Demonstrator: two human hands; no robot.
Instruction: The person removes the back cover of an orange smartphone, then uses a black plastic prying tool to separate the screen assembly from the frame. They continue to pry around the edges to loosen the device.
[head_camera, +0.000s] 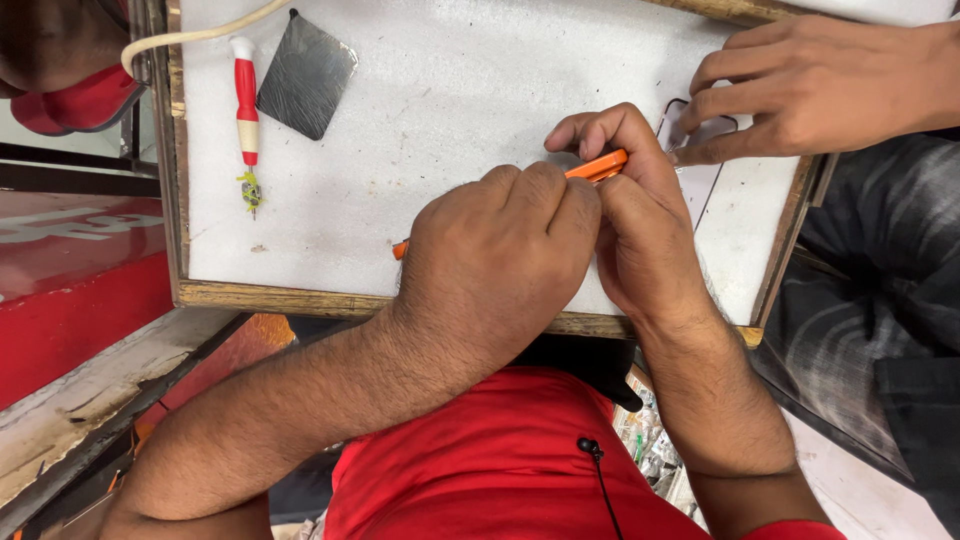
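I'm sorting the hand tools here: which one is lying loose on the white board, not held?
The red-and-white handled tool beside the dark metal scraper; the orange tool is gripped in both hands.

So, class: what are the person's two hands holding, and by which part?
Left hand and right hand together grip an orange tool around its middle; both ends poke out.

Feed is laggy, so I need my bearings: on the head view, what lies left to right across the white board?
Red-and-white tool → dark metal plate → left hand → orange tool → right hand → another person's hand.
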